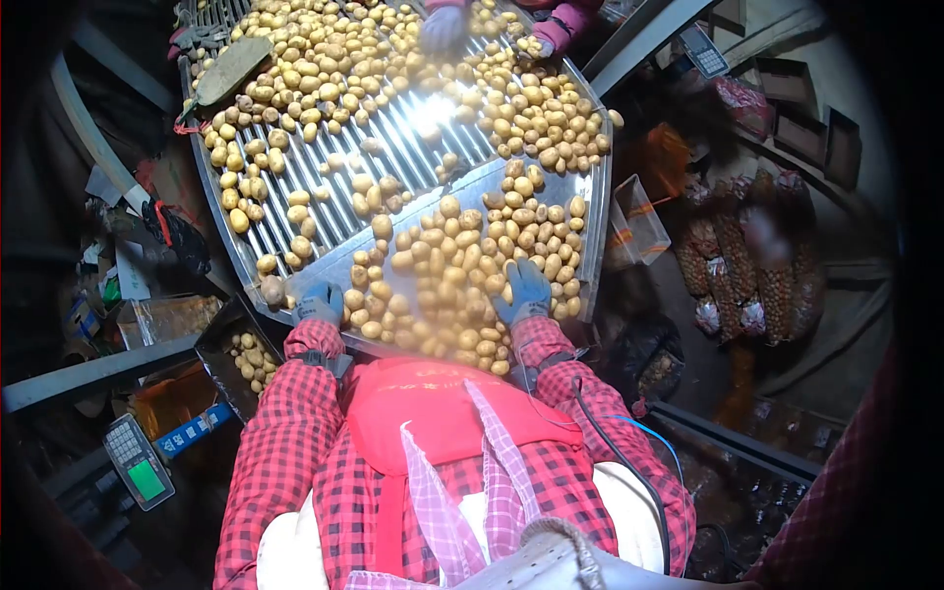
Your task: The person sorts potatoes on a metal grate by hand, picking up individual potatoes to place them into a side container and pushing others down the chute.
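Note:
My left hand [320, 303], in a blue-grey work glove, is at the near left edge of the metal sorting table [339, 264]. Its fingers look stretched out, with nothing visible in them. Close by lies a larger, darker potato [272, 290]. My right hand [528, 291], gloved the same way, rests among the heap of yellow potatoes [457, 258] at the near right. Its fingers are apart and touch potatoes beside them. Part of the heap between my hands is blurred.
Beyond the plate, metal rollers [334, 221] carry more potatoes. Another person's gloved hand [444, 31] works at the far end. At left are a dark bin of potatoes [253, 364] and a scale display [140, 462]. Filled net sacks [757, 270] and a clear crate [639, 221] stand right.

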